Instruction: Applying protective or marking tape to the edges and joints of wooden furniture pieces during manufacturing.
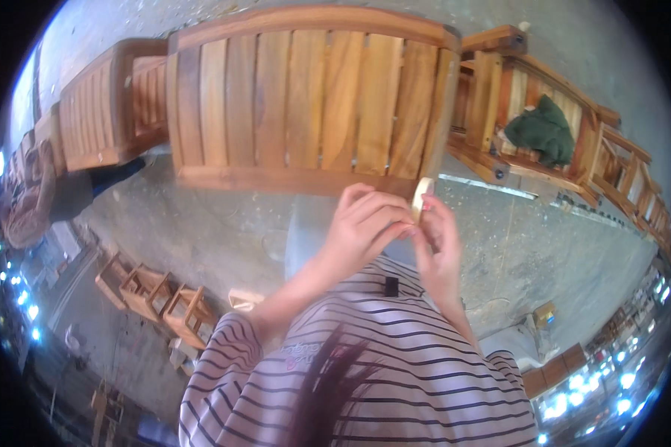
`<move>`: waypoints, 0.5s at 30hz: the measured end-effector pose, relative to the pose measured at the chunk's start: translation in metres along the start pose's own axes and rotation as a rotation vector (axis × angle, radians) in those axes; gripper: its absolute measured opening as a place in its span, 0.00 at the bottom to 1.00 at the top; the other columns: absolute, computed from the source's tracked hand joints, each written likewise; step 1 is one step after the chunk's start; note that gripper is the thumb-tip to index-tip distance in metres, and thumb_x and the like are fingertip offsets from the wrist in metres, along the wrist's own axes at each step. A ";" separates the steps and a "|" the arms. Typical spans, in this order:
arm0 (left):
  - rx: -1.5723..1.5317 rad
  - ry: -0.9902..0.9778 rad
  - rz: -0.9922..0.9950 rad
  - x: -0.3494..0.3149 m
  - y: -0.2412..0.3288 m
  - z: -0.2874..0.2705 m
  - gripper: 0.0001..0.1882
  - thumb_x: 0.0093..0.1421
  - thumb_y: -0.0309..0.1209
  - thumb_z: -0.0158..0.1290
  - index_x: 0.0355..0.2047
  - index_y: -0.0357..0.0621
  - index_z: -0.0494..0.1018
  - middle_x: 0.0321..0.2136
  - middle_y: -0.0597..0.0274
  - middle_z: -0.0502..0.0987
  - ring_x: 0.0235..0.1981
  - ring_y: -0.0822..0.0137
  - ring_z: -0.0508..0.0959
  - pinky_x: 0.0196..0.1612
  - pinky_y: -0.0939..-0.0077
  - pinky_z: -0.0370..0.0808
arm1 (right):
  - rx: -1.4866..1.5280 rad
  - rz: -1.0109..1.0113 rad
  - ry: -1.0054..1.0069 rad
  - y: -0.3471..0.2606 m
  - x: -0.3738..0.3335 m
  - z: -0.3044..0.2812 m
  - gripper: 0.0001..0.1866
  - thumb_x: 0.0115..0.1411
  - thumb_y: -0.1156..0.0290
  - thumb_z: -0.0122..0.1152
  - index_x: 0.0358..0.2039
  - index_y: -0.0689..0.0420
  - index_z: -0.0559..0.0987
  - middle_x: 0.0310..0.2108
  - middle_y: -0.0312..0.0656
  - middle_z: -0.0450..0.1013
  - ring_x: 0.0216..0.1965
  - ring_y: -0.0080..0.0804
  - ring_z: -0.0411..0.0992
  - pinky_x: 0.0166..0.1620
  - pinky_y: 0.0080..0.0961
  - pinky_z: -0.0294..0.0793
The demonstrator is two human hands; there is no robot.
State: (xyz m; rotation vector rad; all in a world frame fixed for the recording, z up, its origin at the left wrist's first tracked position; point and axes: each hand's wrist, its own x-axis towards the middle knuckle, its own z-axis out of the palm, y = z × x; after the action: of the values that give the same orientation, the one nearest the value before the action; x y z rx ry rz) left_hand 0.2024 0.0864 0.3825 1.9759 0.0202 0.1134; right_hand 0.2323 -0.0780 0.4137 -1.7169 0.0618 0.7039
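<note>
In front of my chest, both hands meet at a narrow, pale cream piece that looks like a roll of tape seen edge-on; its exact kind is unclear. My right hand grips it between thumb and fingers. The thumb and bent fingers of my left hand pinch at its lower end, where fingertips hide the contact. Just beyond the hands stands a brown slatted wooden tabletop, its near right corner close to the pale piece.
More slatted wooden furniture stands at left, beside a person. On the right is a wooden frame with a dark green cloth on it. Small wooden frames sit on the concrete floor at lower left.
</note>
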 end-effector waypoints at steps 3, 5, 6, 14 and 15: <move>-0.076 0.008 -0.051 -0.006 0.005 0.001 0.08 0.52 0.28 0.64 0.34 0.45 0.79 0.35 0.65 0.80 0.41 0.66 0.78 0.51 0.63 0.67 | 0.047 0.019 0.086 -0.001 0.002 0.006 0.18 0.64 0.84 0.52 0.55 0.63 0.70 0.36 0.43 0.77 0.37 0.24 0.77 0.43 0.20 0.76; -0.066 0.040 -0.064 -0.011 0.005 -0.005 0.09 0.53 0.28 0.64 0.35 0.45 0.79 0.35 0.65 0.80 0.42 0.65 0.78 0.50 0.65 0.67 | -0.091 -0.055 0.088 0.005 0.003 0.010 0.11 0.64 0.83 0.54 0.47 0.65 0.76 0.33 0.42 0.77 0.35 0.24 0.78 0.40 0.21 0.77; -0.061 0.057 -0.096 -0.013 0.005 -0.010 0.10 0.52 0.28 0.64 0.36 0.45 0.79 0.36 0.64 0.80 0.41 0.64 0.78 0.50 0.67 0.67 | -0.092 -0.057 0.075 0.005 0.003 0.012 0.11 0.64 0.83 0.54 0.47 0.65 0.76 0.33 0.42 0.77 0.35 0.24 0.78 0.40 0.21 0.77; -0.019 0.082 -0.152 -0.043 -0.007 -0.050 0.11 0.53 0.29 0.64 0.37 0.45 0.81 0.33 0.62 0.82 0.35 0.63 0.79 0.48 0.68 0.69 | -0.262 -0.007 -0.084 0.001 -0.004 0.047 0.06 0.64 0.80 0.57 0.41 0.64 0.78 0.31 0.43 0.77 0.28 0.24 0.77 0.31 0.22 0.75; -0.005 0.059 -0.159 -0.046 -0.006 -0.058 0.09 0.53 0.29 0.63 0.36 0.45 0.81 0.31 0.63 0.82 0.34 0.63 0.79 0.47 0.68 0.69 | -0.269 -0.019 -0.091 -0.001 -0.006 0.051 0.06 0.64 0.80 0.57 0.41 0.64 0.78 0.31 0.43 0.77 0.28 0.24 0.77 0.31 0.22 0.75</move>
State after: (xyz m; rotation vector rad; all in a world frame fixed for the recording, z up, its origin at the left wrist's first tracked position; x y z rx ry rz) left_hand 0.1521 0.1389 0.3970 1.9579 0.2144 0.0680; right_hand 0.2067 -0.0337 0.4121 -1.9357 -0.1182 0.8035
